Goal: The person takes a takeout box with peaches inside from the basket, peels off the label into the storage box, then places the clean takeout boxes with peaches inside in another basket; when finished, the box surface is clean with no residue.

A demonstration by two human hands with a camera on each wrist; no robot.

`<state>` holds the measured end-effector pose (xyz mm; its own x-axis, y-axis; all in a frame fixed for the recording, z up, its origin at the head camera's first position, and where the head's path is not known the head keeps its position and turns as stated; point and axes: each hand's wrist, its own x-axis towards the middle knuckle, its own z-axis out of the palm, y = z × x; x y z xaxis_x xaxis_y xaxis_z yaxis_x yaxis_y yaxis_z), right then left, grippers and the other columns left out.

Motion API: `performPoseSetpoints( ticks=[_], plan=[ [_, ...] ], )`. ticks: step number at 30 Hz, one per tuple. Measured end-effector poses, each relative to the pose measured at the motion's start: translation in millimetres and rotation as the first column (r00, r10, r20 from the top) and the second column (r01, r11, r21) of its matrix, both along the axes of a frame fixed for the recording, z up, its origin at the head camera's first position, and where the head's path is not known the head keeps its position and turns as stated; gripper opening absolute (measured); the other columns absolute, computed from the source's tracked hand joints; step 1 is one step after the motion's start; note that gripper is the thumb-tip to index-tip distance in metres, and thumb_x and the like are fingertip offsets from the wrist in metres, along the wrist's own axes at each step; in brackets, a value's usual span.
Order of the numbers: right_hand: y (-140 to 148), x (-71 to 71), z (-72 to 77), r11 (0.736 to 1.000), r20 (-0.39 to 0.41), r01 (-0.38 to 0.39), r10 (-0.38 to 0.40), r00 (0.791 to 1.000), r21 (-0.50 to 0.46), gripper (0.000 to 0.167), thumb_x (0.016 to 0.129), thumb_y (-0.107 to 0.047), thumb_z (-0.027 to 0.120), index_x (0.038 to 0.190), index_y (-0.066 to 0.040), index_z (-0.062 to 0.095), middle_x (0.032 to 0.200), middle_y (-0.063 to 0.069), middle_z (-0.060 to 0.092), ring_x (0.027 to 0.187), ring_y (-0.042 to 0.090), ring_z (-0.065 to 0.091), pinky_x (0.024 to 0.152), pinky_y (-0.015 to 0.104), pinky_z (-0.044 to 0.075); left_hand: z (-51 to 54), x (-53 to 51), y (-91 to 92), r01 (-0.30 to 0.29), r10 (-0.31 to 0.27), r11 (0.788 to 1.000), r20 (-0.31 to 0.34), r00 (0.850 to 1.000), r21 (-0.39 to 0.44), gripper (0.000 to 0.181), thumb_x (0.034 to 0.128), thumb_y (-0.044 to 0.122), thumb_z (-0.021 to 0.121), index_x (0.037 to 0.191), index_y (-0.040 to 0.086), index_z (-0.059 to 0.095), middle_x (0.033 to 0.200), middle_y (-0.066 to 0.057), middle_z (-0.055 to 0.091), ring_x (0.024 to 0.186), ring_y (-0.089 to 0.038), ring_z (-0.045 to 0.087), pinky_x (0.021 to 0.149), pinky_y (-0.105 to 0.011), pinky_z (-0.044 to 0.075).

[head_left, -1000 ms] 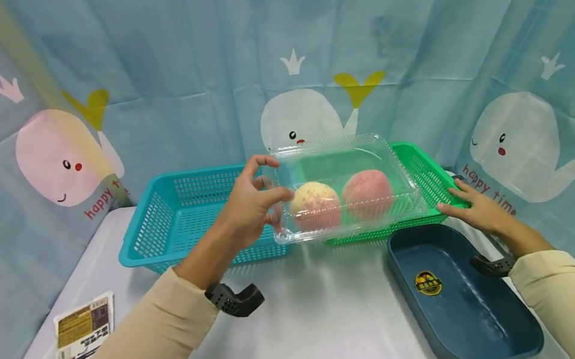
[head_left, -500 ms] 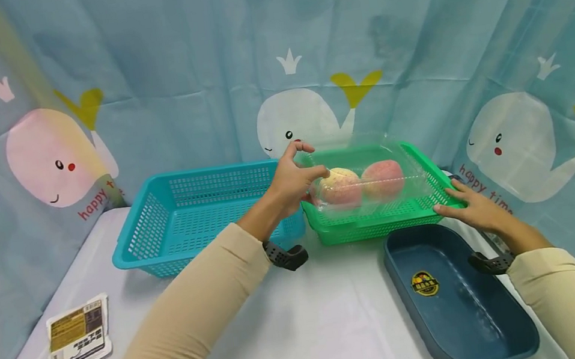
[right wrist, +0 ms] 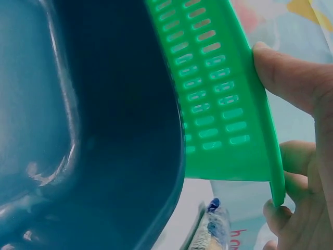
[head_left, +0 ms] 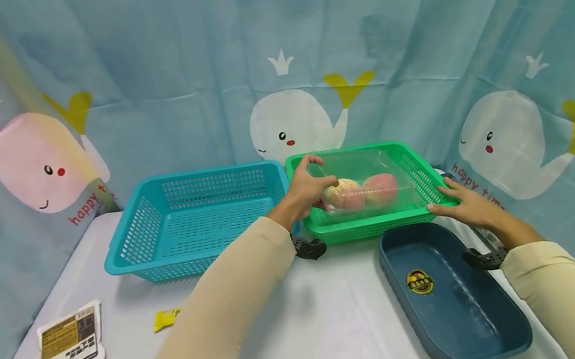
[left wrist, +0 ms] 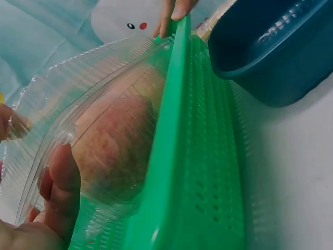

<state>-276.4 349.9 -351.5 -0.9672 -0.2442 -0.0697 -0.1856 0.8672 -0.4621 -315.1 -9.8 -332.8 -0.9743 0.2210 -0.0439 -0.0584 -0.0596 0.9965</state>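
In the head view my left hand (head_left: 307,188) pinches the left end of a clear plastic clamshell box (head_left: 372,159). Two round, peach-like fruits sit in the box, one yellow with pink flecks (head_left: 346,194) and one pink (head_left: 380,189). The box is in the green basket (head_left: 370,230), tilted in the left wrist view, where the thumb (left wrist: 63,169) presses its side. Whether its underside touches the basket floor is hard to tell. My right hand (head_left: 468,206) grips the basket's right front corner; the right wrist view shows the thumb (right wrist: 286,73) on the rim and fingers beneath it.
A blue basket (head_left: 135,266) stands left of the green one. A dark blue tray (head_left: 461,296) with a round label lies in front, by the right arm. A white-and-brown packet (head_left: 69,347) and a small yellow packet (head_left: 166,319) lie on the left of the white table (head_left: 307,328).
My left hand has carried the clamshell box rightward and down into the green basket. The right hand has stayed at the basket's corner. A small yellow packet has come into sight past the left sleeve.
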Motion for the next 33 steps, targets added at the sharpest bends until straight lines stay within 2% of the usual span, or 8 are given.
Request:
performPoseSetpoints(
  ticks=[7, 14, 17, 21, 24, 27, 30, 33],
  plan=[
    [-3, 1.2, -2.6, 1.0, -0.007, 0.008, -0.008, 1.0, 0.001, 0.09, 0.092, -0.051, 0.056, 0.146, 0.012, 0.021, 0.154, 0.031, -0.002, 0.131, 0.062, 0.008, 0.095, 0.077, 0.02, -14.5, -5.4, 9.3, 0.009, -0.007, 0.999, 0.044, 0.999, -0.034, 0.053, 0.0836, 0.003, 0.07, 0.128, 0.019, 0.045, 0.093, -0.024, 0.057, 0.036, -0.017, 0.033, 0.04, -0.038, 0.052],
    [-2, 2.6, 1.2, 1.0, -0.005, 0.01, -0.01, 1.0, -0.004, 0.09, 0.093, -0.05, 0.056, 0.146, 0.012, 0.02, 0.154, 0.031, -0.002, 0.132, 0.062, 0.007, 0.093, 0.078, 0.019, -14.7, -5.7, 16.9, 0.026, -0.02, 0.995, 0.061, 0.998, -0.1, 0.056, 0.0858, 0.006, 0.07, 0.132, 0.021, 0.043, 0.071, -0.015, 0.047, 0.037, -0.018, 0.031, 0.039, -0.036, 0.051],
    [-2, 2.8, 2.2, 1.0, -0.006, 0.011, -0.011, 1.0, -0.002, 0.091, 0.092, -0.05, 0.057, 0.146, 0.012, 0.021, 0.154, 0.032, -0.001, 0.132, 0.062, 0.007, 0.094, 0.078, 0.019, -13.7, -3.1, 22.6, -0.028, 0.039, 0.976, 0.049, 0.998, -0.218, 0.06, 0.0869, 0.009, 0.073, 0.138, 0.02, 0.042, 0.098, -0.019, 0.049, 0.039, -0.021, 0.041, 0.043, -0.039, 0.054],
    [-3, 2.1, 1.1, 1.0, -0.015, 0.013, -0.013, 1.0, -0.001, 0.091, 0.091, -0.05, 0.058, 0.146, 0.013, 0.022, 0.154, 0.032, 0.0, 0.132, 0.062, 0.008, 0.095, 0.077, 0.019, -14.6, 0.2, 27.4, -0.076, 0.088, 0.934, 0.018, 0.996, -0.35, 0.061, 0.0881, 0.014, 0.073, 0.141, 0.019, 0.043, 0.137, -0.018, 0.036, 0.056, -0.033, 0.061, 0.055, -0.043, 0.058],
    [-3, 0.9, -0.2, 1.0, -0.017, 0.016, -0.016, 1.0, -0.006, 0.091, 0.091, -0.049, 0.059, 0.146, 0.013, 0.021, 0.154, 0.032, -0.001, 0.132, 0.061, 0.007, 0.096, 0.077, 0.019, -16.0, 0.8, 26.8, -0.014, 0.022, 0.944, 0.022, 1.0, -0.331, 0.058, 0.0912, 0.012, 0.069, 0.143, 0.017, 0.043, 0.139, -0.018, 0.041, 0.086, -0.037, 0.064, 0.066, -0.047, 0.058],
    [-2, 0.4, -1.1, 1.0, -0.016, 0.016, -0.016, 1.0, -0.008, 0.091, 0.092, -0.049, 0.059, 0.146, 0.013, 0.021, 0.154, 0.032, -0.001, 0.132, 0.061, 0.006, 0.096, 0.077, 0.018, -17.0, -0.1, 25.0, 0.094, -0.077, 0.957, 0.069, 0.995, -0.273, 0.054, 0.0935, 0.014, 0.066, 0.143, 0.018, 0.043, 0.138, -0.016, 0.044, 0.113, -0.038, 0.054, 0.075, -0.05, 0.055],
    [-2, 0.6, -1.2, 1.0, -0.012, 0.014, -0.014, 1.0, -0.01, 0.091, 0.092, -0.049, 0.058, 0.146, 0.013, 0.02, 0.154, 0.032, -0.002, 0.132, 0.061, 0.005, 0.096, 0.078, 0.017, -17.0, -0.9, 24.3, 0.182, -0.154, 0.949, 0.125, 0.98, -0.255, 0.052, 0.0939, 0.021, 0.065, 0.142, 0.024, 0.043, 0.145, -0.012, 0.037, 0.126, -0.038, 0.044, 0.079, -0.052, 0.052],
    [-2, 0.8, -1.3, 1.0, -0.01, 0.014, -0.015, 1.0, -0.011, 0.091, 0.092, -0.049, 0.058, 0.146, 0.013, 0.02, 0.154, 0.032, -0.002, 0.132, 0.061, 0.005, 0.095, 0.078, 0.017, -17.0, -1.0, 24.4, 0.217, -0.182, 0.939, 0.151, 0.972, -0.268, 0.054, 0.0929, 0.027, 0.066, 0.141, 0.028, 0.043, 0.15, -0.009, 0.032, 0.13, -0.037, 0.039, 0.08, -0.055, 0.049]
  ],
)
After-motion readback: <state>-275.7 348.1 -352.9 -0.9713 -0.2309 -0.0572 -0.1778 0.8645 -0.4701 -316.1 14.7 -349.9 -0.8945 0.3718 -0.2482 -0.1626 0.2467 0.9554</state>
